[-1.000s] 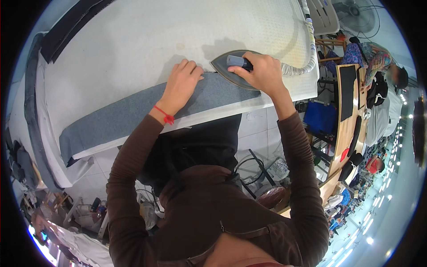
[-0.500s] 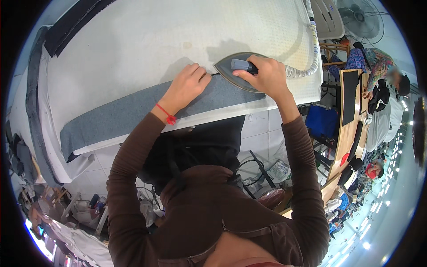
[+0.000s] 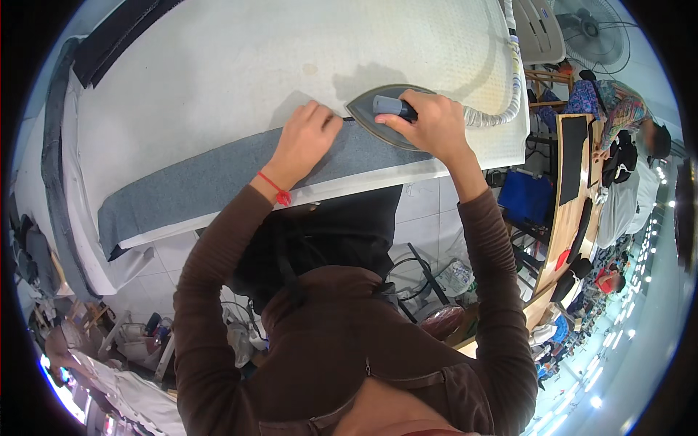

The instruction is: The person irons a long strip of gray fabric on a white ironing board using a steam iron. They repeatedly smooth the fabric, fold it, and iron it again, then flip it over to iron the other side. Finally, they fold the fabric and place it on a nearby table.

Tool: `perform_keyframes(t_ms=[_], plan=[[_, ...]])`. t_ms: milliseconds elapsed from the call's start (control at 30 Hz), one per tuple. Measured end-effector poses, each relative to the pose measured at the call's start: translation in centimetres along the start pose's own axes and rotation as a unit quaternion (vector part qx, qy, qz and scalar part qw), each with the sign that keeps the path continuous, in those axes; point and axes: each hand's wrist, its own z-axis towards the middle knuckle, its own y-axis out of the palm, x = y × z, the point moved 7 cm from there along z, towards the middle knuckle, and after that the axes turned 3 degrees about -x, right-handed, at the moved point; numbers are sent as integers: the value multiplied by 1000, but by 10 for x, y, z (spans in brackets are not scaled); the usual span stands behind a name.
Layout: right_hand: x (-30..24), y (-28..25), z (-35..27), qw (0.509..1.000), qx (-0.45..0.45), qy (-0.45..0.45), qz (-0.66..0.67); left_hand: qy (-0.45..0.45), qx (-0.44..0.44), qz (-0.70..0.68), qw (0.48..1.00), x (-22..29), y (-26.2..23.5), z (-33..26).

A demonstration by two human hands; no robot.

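A long, curved strip of grey-blue fabric (image 3: 211,168) lies along the near edge of the white padded ironing table (image 3: 218,65). On its right part rests a clothes iron (image 3: 363,105), its pointed tip facing left. My right hand (image 3: 438,125) is closed around the iron's grey and black handle. Just left of the tip, my left hand (image 3: 305,142) has its fingers curled at the strip's far edge, thumb and fingertips pinching it. A small dark bit of the edge shows between that hand and the iron.
A pale wrapped hose (image 3: 502,115) runs from the iron along the table's right side. Dark folded fabric (image 3: 120,40) lies at the far left. To the right are a blue seat (image 3: 525,196), a wooden worktable (image 3: 563,218), a fan (image 3: 587,30) and another person (image 3: 625,109).
The iron and my right hand have shifted very slightly left. My left hand stays at the strip's far edge, its fingers moving a little.
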Motion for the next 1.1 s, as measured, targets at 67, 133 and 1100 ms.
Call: perform_keyframes(t_ms=[67, 133, 1100], plan=[[-1, -1, 1, 1000, 9, 7, -8, -70, -9, -31, 997, -16, -5, 0], [-4, 0, 2, 1000, 4, 7, -8, -114, -19, -66, 991, -26, -9, -3], [-34, 7, 19, 1000, -12, -6, 22, -72, -44, -61, 995, -55, -28, -22]])
